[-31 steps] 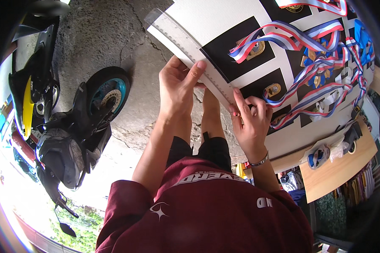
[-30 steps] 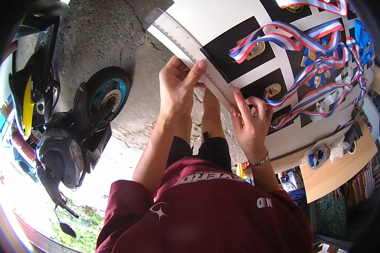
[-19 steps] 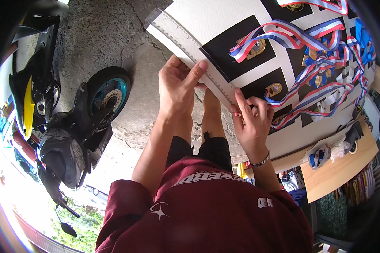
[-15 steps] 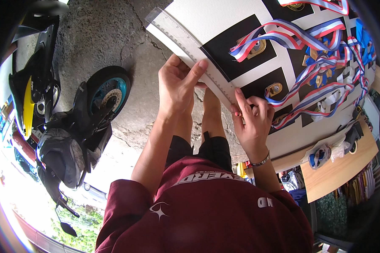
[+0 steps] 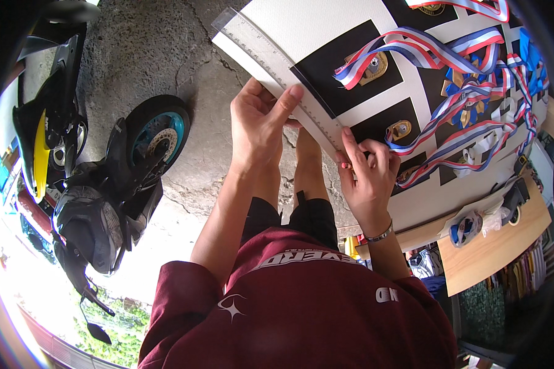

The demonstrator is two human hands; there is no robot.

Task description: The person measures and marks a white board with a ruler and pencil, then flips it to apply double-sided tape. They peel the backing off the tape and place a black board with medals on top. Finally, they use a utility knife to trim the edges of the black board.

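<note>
A clear plastic ruler [image 5: 261, 47] lies along the near edge of a white board [image 5: 289, 21] with black rectangles on it. My left hand [image 5: 258, 117] grips the board's edge, thumb pressed on the ruler and fingers curled underneath. At the ruler's lower end, my right hand [image 5: 369, 172] has its index finger laid on it, the thumb at the board's edge and the other fingers curled. A small reddish bit shows by that thumb, too small to name. Past the ruler, medals [image 5: 401, 130] with red, white and blue ribbons [image 5: 412, 46] rest on the board.
A motorcycle with a teal-rimmed wheel [image 5: 160, 136] stands on the concrete floor [image 5: 148, 55] at left. Blue ribbons [image 5: 529, 58] lie at the board's far right. A wooden panel [image 5: 492, 246] at lower right bears a plastic bag [image 5: 468, 227] with something blue inside.
</note>
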